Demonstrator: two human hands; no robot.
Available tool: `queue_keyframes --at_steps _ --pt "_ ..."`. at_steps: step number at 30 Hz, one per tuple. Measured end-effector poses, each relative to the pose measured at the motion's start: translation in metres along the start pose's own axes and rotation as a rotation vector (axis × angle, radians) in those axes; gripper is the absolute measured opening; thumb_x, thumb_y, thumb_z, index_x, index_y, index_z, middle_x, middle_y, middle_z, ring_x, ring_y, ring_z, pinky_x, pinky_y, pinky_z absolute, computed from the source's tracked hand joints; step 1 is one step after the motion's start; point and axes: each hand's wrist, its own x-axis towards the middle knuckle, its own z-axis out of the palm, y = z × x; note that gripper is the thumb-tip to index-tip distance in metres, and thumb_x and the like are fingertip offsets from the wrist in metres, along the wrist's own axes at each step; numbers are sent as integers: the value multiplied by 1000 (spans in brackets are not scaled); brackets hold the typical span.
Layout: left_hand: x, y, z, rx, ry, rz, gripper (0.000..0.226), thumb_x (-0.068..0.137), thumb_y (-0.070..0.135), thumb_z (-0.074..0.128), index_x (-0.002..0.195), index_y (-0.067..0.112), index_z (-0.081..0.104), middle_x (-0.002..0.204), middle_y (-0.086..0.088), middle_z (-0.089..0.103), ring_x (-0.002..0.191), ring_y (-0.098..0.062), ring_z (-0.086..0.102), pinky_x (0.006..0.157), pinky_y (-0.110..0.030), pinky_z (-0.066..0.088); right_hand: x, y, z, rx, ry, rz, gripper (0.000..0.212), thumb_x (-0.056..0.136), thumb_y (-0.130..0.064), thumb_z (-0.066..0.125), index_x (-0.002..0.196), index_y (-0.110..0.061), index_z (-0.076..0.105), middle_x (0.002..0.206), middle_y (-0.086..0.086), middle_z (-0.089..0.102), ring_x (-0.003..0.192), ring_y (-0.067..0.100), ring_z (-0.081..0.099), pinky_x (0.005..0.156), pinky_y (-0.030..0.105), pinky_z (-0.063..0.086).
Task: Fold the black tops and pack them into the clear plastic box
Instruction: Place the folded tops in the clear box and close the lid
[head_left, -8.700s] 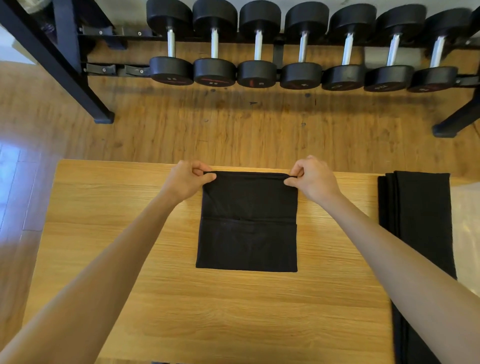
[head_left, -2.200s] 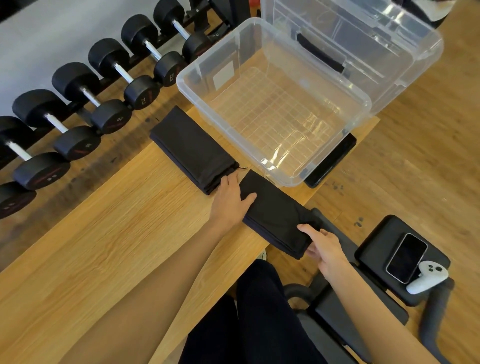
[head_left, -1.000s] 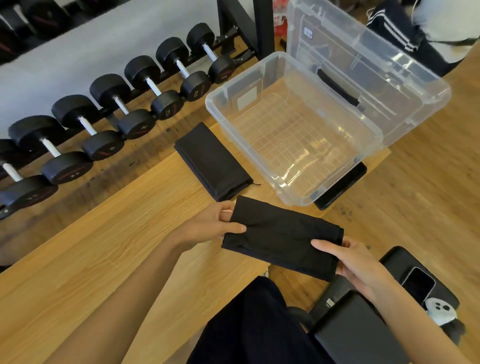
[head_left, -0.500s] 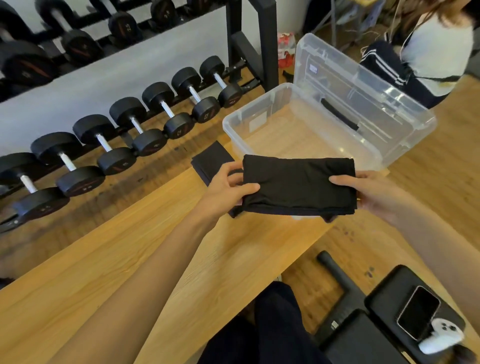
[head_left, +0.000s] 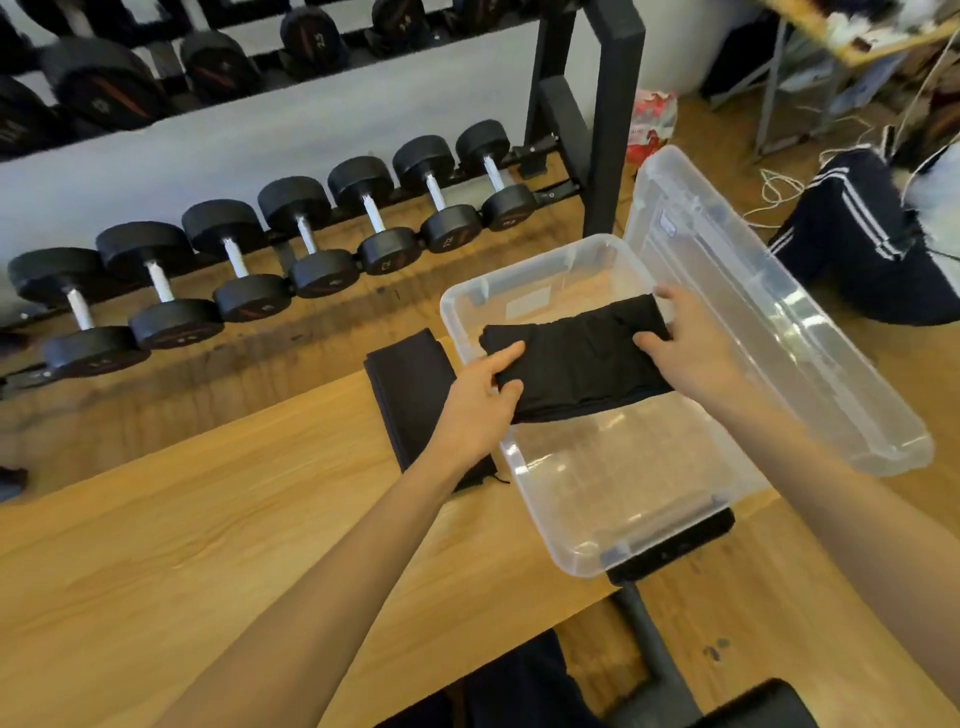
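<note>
I hold a folded black top (head_left: 576, 358) flat over the far half of the clear plastic box (head_left: 540, 519). My left hand (head_left: 480, 402) grips its left end, thumb on top, reaching across the box's left rim. My right hand (head_left: 685, 345) grips its right end near the far right wall. The box stands open on the right end of the wooden table (head_left: 208, 535), and its near half holds nothing. A second folded black top (head_left: 410, 400) lies on the table just left of the box, partly hidden by my left wrist.
The box's clear lid (head_left: 769, 332) leans open to the right. A dumbbell rack (head_left: 311, 244) runs along the floor beyond the table. A black bench (head_left: 670, 551) sits under the table's right end. A person in dark striped trousers (head_left: 872, 244) sits at the far right.
Both hands have carried the folded top from above the table edge forward and over the open box. The head view has swung right.
</note>
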Motion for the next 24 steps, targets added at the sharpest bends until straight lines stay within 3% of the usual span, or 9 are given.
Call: queue_keyframes --at_steps 2,5,8,11,16,24 --pt "15 2 13 24 1 -72 53 101 4 45 152 16 33 134 4 47 113 -9 53 93 -12 46 18 1 11 -147 21 -147 50 99 -8 51 145 -18 34 143 11 46 130 31 47 106 41 39" --pt "38 3 32 68 2 -162 58 98 -3 43 153 9 28 149 -12 39 134 -27 43 110 -28 37 43 8 33 -247 20 -217 49 99 -4 43 145 -16 37 128 15 55 116 33 54 96 41 43" --pt "56 -1 47 133 42 -230 64 94 -8 45 153 9 27 145 -20 39 133 -32 39 109 -31 35 66 18 53 -322 28 -207 54 97 -1 45 147 -15 32 123 14 55 113 31 54 95 40 44" --pt "67 -5 58 145 68 -279 69 91 -10 46 154 9 23 149 -19 31 139 -33 30 113 -33 30 82 26 65 -288 24 -133 48 99 -11 44 146 -9 34 124 19 52 113 35 54 92 40 44" --pt "80 -14 70 142 131 -346 74 92 -11 46 156 15 18 160 -15 16 147 -32 17 117 -36 24 95 29 70 -405 -35 -171 54 92 2 39 146 -7 33 126 29 47 109 46 49 87 51 43" --pt "93 -30 81 82 175 -410 76 89 -13 48 154 20 25 159 -10 20 144 -29 23 119 -42 26 104 36 78 -463 -68 -201 55 98 -3 37 150 -11 27 128 28 48 111 46 50 91 52 43"
